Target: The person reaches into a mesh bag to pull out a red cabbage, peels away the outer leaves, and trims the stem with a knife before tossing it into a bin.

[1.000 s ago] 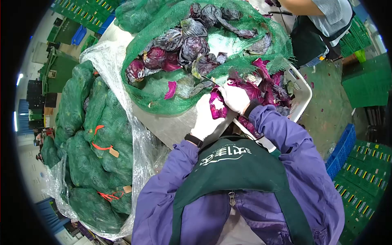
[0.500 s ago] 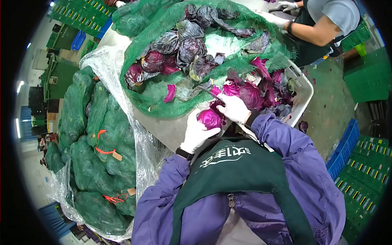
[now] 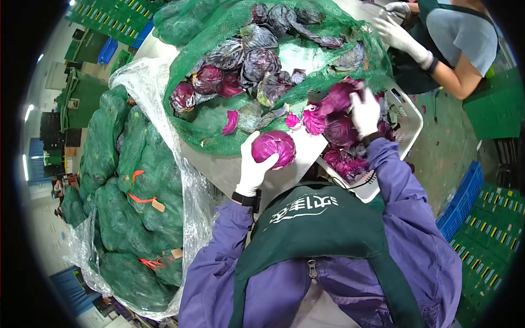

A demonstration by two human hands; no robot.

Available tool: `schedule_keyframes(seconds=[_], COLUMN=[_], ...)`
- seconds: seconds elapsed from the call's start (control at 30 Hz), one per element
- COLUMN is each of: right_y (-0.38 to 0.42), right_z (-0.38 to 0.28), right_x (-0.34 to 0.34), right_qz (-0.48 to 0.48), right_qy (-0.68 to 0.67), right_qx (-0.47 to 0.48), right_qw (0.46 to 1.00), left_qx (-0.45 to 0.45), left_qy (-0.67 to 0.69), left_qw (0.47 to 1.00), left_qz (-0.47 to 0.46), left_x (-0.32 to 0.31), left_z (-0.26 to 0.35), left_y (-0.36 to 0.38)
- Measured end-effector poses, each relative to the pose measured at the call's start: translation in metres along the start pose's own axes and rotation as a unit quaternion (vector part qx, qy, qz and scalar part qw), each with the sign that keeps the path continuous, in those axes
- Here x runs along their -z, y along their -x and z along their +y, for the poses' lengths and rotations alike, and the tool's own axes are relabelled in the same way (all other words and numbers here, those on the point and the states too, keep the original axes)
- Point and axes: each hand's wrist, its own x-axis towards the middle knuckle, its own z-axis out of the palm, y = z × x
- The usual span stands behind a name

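Observation:
My left hand [image 3: 255, 168], in a white glove, grips a round, shiny red cabbage [image 3: 274, 150] above the edge of the metal table [image 3: 298, 164]. My right hand [image 3: 365, 113], gloved too, is over the white basket [image 3: 411, 131] of purple leaves at the right. Its fingers are smeared by motion beside a large purple cabbage leaf [image 3: 336, 99]; whether they hold it or a tool cannot be seen. Ahead, an open green mesh bag [image 3: 188, 128] contains several dark-leaved red cabbages [image 3: 260, 66].
Full green mesh sacks [image 3: 136, 202] are piled at left inside clear plastic film [image 3: 188, 202]. Across the table a co-worker's gloved hand [image 3: 402, 41] is near the bag. Green crates [image 3: 486, 229] and a blue crate [image 3: 462, 199] stand at right.
My right hand has left the cabbage and swung right and away over the basket. The left hand still holds the cabbage, now turned and fully visible. The co-worker's hands have shifted right.

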Motion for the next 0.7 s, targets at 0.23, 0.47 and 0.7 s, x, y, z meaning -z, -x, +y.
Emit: schedule_keyframes(seconds=[0.23, 0.47, 0.7], right_y=[0.058, 0.065, 0.020], right_z=[-0.051, -0.038, 0.032], right_x=[-0.010, -0.049, -0.060], right_qz=[-0.158, -0.411, -0.065], right_qy=[-0.049, -0.026, 0.150], right_qx=[0.201, 0.144, 0.162], right_qw=[0.966, 0.900, 0.973], left_qx=[-0.109, -0.114, -0.110], left_qy=[-0.159, -0.211, -0.171], left_qw=[0.981, 0.969, 0.978], left_qz=[0.005, -0.067, -0.048], left_x=[-0.031, -0.028, -0.021], left_z=[-0.018, 0.000, -0.016], left_y=[-0.007, -0.004, 0.006])
